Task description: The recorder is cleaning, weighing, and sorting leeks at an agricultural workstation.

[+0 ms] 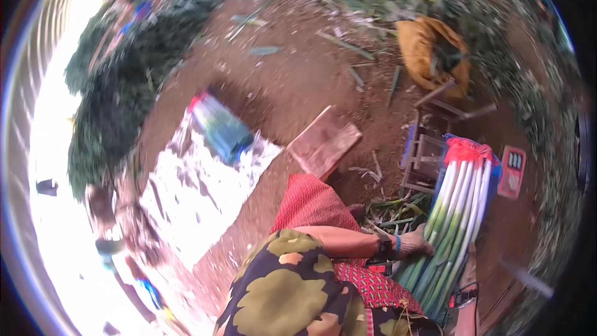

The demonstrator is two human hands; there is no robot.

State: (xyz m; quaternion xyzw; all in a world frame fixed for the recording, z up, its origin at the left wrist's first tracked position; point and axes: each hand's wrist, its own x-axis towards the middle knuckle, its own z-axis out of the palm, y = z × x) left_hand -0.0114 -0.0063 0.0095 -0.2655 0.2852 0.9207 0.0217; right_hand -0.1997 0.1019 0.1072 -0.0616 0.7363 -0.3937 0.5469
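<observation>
Leek bundle (457,205): long smooth stalks, white fading green, red-wrapped ends, just right of slatted frame (426,155). Nearer person than frame: left hand (415,242) against stalks, right hand (471,266) at opposite edge, blurred; cannot tell whether either pinches. Rough soil (298,74) stretches left of frame; crumpled yellow sack (416,46) beyond.

Leek stalks (451,211) are looking smooth, faintly glossy; white sheet (193,205) is showing crumpled, cloth or plastic unclear; ochre sack (415,46) is looking matt, fabric-like; soil ground (280,81) is reading rough, matt; patterned garment (286,295) is looking like matt cloth.
</observation>
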